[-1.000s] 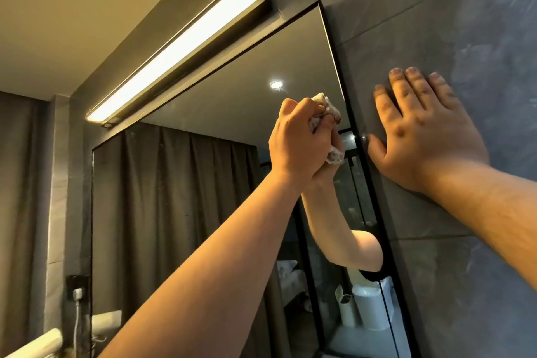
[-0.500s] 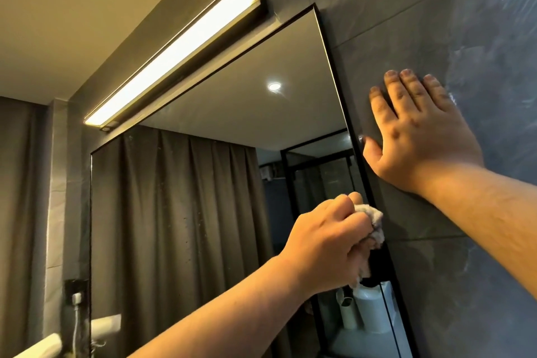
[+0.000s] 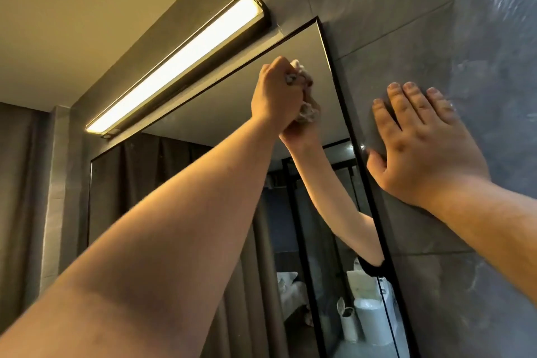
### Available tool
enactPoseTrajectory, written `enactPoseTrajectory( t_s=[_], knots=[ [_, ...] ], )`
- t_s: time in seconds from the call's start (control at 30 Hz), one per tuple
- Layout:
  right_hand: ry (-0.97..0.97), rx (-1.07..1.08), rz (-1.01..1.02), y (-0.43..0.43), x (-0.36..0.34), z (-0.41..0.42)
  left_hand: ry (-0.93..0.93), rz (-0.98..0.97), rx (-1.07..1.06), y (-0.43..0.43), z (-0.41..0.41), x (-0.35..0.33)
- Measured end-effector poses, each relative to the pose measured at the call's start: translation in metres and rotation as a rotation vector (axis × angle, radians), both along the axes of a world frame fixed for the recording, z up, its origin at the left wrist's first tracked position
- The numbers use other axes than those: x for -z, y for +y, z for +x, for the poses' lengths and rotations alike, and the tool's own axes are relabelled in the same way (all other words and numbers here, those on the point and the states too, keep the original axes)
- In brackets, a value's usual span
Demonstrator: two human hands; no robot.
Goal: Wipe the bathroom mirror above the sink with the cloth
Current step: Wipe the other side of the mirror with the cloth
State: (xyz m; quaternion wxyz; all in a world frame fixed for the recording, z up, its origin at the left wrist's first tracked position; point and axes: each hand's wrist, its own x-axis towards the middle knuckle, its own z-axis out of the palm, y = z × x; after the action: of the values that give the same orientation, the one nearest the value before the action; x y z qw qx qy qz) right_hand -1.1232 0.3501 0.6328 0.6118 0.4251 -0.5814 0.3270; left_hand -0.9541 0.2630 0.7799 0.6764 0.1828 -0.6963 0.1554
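Left hand grips a crumpled white cloth against the glossy mirror; right hand lies flat, fingers straight, on smooth grey tile

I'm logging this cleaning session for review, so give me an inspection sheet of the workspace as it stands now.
Surface: mirror, black-framed, upper right area under the cloth.
Job's things: cloth, bunched, pressed to the glass near the top edge.
Clutter: nothing seen.
Grippers: left hand grips the cloth; right hand rests flat on the wall tile, fingers straight.
Cables: nothing seen.
Surroundings: lit light bar above the mirror; curtain at left.
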Motion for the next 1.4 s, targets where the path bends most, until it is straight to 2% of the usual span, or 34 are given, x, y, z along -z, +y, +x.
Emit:
enactPoseTrajectory(
  t_s=[0.13, 0.27, 0.37, 0.5, 0.6, 0.7, 0.8, 1.0, 1.13, 1.3, 1.4],
  knots=[
    [-0.005, 0.001, 0.008, 0.001, -0.001, -0.001, 0.052, 0.028, -0.023, -0.008, 0.006, -0.021],
    [-0.006, 0.001, 0.007, 0.002, 0.0, 0.0, 0.02, 0.013, -0.014, -0.007, 0.008, -0.001],
    [-0.01, 0.004, 0.007, 0.002, -0.001, 0.001, -0.069, -0.029, -0.006, 0.002, 0.006, 0.042],
    [-0.02, -0.006, -0.001, 0.0, -0.001, 0.0, -0.278, -0.197, -0.029, 0.012, -0.007, 0.113],
    [-0.024, -0.001, -0.002, -0.001, -0.001, 0.0, -0.33, -0.23, -0.058, 0.016, -0.008, 0.116],
    [-0.016, 0.001, 0.01, 0.001, -0.001, 0.0, -0.24, -0.232, -0.041, 0.015, -0.014, 0.085],
    [-0.004, -0.003, 0.004, 0.002, 0.0, 0.001, -0.126, -0.153, 0.016, 0.016, -0.025, 0.038],
    [-0.008, 0.005, 0.019, 0.002, 0.0, 0.001, -0.019, -0.046, 0.053, 0.019, -0.033, -0.036],
    [-0.011, -0.005, 0.011, 0.003, -0.001, 0.001, 0.051, 0.015, 0.12, 0.019, -0.034, -0.055],
    [-0.01, -0.004, 0.011, 0.003, -0.001, 0.001, 0.051, -0.031, 0.066, 0.007, -0.025, -0.049],
    [-0.01, -0.007, 0.023, 0.003, -0.001, 0.001, 0.143, 0.024, 0.078, -0.003, -0.009, -0.049]
  ],
)
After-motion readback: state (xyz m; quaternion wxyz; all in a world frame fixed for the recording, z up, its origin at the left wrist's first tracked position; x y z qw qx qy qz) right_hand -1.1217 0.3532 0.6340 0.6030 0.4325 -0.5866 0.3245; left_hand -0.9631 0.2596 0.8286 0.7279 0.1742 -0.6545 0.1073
